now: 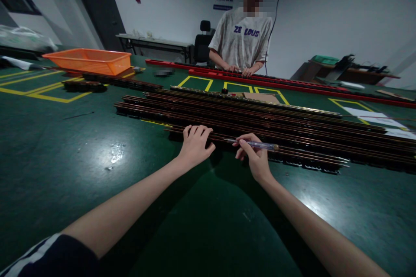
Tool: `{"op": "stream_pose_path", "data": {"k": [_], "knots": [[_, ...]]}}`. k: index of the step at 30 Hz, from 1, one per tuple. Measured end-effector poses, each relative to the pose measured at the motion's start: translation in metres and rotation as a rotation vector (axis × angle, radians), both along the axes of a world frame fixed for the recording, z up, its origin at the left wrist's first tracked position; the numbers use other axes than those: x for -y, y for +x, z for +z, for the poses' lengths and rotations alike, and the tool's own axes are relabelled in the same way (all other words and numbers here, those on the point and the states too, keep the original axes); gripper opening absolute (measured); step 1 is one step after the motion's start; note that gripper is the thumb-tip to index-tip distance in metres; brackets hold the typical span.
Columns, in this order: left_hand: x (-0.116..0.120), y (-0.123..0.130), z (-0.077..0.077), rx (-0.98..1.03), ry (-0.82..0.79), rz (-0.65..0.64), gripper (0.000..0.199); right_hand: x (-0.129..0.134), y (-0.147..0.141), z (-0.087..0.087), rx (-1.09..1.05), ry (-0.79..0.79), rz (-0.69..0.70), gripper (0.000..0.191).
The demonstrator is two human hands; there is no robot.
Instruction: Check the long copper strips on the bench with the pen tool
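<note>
My right hand (255, 156) is closed around a screwdriver (261, 144) with a clear purplish handle. Its thin shaft points left, and the tip meets or hovers just over the nearest long dark strip with copper-coloured rods (302, 156); which of these I cannot tell. To the left, my left hand (196, 146) grips that same strip, fingers bent over its top and thumb at the near side. Parts of the strip under both hands are hidden. Behind it, several similar strips (156, 107) lie side by side across the table.
The green table (97, 173) has yellow-taped rectangles. An orange basket (87, 61) stands at the back left, near shorter dark pieces (84, 86). A thin rod (78, 115) lies on the left. Across the table, a person (243, 43) has both hands on a long red rail (292, 83). White paper (373, 115) lies right.
</note>
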State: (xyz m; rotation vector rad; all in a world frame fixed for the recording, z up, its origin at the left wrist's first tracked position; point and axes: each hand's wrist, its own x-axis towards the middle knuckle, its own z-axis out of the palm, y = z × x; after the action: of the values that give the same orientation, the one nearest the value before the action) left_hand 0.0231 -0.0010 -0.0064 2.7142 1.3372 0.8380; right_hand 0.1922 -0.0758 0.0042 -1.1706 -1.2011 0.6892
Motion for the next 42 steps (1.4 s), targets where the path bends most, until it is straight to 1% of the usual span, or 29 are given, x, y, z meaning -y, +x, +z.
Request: {"op": "stream_pose_path", "data": {"k": [9,21,42], "knots": [[0.0006,-0.0008,0.0025,-0.004,-0.019,-0.002,0.036,0.0011,0.0002,-0.0001,0.005,-0.010,0.004,0.019],[0.0013,-0.0004,0.0019,0.005,-0.005,0.002,0.036,0.0012,-0.0002,0.0003,-0.004,-0.011,-0.002,0.019],[0.0010,-0.0006,0.0026,0.002,-0.029,-0.003,0.036,0.0008,-0.0001,0.0008,0.004,-0.010,-0.004,0.020]]}}
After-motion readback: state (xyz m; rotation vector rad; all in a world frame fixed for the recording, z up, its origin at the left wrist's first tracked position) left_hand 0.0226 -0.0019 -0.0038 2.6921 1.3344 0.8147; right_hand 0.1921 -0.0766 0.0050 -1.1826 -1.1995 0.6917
